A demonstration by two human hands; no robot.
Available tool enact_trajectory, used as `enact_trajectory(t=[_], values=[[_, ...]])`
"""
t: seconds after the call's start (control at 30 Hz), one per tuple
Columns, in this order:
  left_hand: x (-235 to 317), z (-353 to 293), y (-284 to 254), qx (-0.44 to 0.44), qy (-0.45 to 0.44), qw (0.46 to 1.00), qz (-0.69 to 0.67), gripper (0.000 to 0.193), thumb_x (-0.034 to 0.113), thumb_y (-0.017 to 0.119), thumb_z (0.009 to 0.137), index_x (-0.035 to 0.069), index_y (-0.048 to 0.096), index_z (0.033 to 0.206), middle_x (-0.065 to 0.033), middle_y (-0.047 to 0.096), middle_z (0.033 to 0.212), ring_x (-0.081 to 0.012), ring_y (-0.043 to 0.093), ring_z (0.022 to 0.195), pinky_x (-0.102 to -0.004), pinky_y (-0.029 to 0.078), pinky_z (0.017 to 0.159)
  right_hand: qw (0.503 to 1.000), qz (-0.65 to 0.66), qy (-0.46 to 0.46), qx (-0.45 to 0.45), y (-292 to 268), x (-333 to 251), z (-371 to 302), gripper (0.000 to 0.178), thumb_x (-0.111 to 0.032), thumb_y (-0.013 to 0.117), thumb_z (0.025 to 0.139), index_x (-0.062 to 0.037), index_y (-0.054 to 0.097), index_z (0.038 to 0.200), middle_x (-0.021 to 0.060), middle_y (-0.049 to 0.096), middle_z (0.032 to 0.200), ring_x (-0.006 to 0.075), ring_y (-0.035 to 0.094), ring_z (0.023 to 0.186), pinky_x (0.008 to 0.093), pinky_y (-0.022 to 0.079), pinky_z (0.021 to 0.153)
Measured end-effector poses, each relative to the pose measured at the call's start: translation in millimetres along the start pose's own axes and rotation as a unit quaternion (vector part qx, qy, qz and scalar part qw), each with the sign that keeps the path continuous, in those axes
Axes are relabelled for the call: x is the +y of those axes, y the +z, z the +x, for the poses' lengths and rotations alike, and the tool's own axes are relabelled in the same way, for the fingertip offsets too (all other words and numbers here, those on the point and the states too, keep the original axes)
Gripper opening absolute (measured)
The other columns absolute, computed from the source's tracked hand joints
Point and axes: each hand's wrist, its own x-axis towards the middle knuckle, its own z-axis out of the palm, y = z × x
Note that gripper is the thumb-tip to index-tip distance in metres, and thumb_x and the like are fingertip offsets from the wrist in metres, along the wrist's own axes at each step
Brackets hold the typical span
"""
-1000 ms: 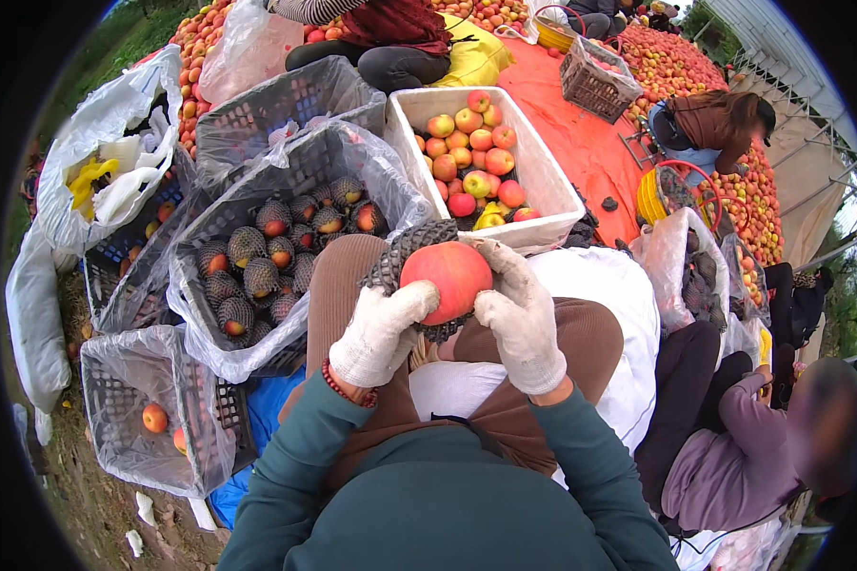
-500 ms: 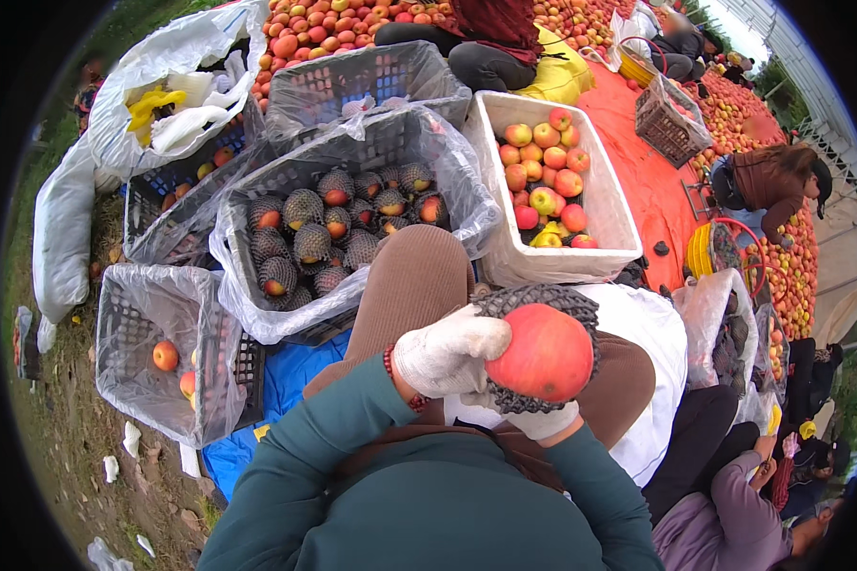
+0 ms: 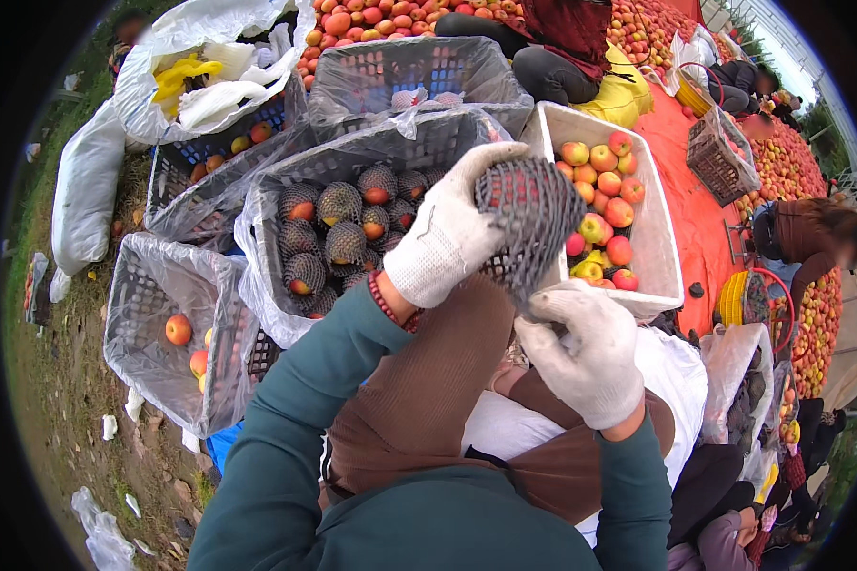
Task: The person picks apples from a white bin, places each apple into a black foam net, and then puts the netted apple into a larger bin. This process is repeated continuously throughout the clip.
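Note:
My left hand (image 3: 448,233), in a white knit glove, is closed round an apple in a dark foam net sleeve (image 3: 531,214). The sleeve covers nearly the whole apple; only a little red shows through the mesh. At the sleeve's lower end, the gloved fingers of my right hand (image 3: 588,352) pinch its narrow tail. Behind my left hand stands a plastic-lined black crate (image 3: 400,141) with several netted apples (image 3: 343,243). Bare apples (image 3: 605,181) lie in the white crate (image 3: 665,224) just beyond the held one.
A lined crate with a few bare apples (image 3: 177,329) stands at the left. Another lined crate (image 3: 409,71) and a white sack (image 3: 133,81) lie farther back. Co-workers sit by large apple heaps (image 3: 381,14); one person (image 3: 814,238) bends over at the right. Orange sheeting (image 3: 681,143) covers ground there.
Both hands have risen and moved away from my lap with the apple. The net, earlier behind the bare red apple, now encloses it. My right hand has come to the net's tail.

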Motion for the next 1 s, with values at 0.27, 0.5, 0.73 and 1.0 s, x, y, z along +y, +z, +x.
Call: enact_trajectory(t=[0.27,0.5,0.73,1.0], values=[[-175,42,-92,-0.077,-0.091,0.857,0.501,0.046,0.014,0.067,0.068,0.012,0.057,0.113,-0.0164,0.05,0.117,-0.0344,0.053,0.105,-0.0384,0.044,0.091,0.933,-0.041,0.318,-0.163,16,125,-65,0.017,-0.017,0.061,0.081,-0.0023,0.061,0.088,0.0155,0.063,0.078,0.0292,0.063,0.075,0.0351,0.049,0.067],[-259,24,-84,-0.173,-0.014,0.744,0.645,0.056,-0.004,0.059,0.06,0.009,0.054,0.114,-0.0176,0.044,0.128,-0.0355,0.043,0.116,-0.0415,0.039,0.096,0.712,-0.186,0.442,-0.512,-27,232,-176,0.027,-0.026,0.051,0.079,-0.0067,0.065,0.091,0.0159,0.065,0.086,0.0322,0.062,0.08,0.0372,0.048,0.076],[-263,33,-90,-0.282,-0.1,0.778,0.553,0.065,0.002,0.062,0.06,0.008,0.047,0.124,-0.0175,0.042,0.13,-0.0361,0.04,0.121,-0.0398,0.036,0.101,0.687,-0.181,0.686,-0.159,-211,344,-215,0.01,-0.007,0.055,0.078,0.0009,0.06,0.083,0.0063,0.058,0.067,0.0145,0.057,0.057,0.0267,0.045,0.05],[-216,39,-106,-0.02,-0.167,0.923,0.345,0.038,0.009,0.05,0.089,0.002,0.045,0.127,-0.0105,0.048,0.128,-0.0195,0.046,0.118,-0.0303,0.035,0.101,0.61,-0.322,0.681,-0.246,-200,457,-310,0.045,-0.031,0.062,0.072,-0.0069,0.062,0.109,0.0157,0.06,0.113,0.0273,0.058,0.104,0.034,0.045,0.09]])
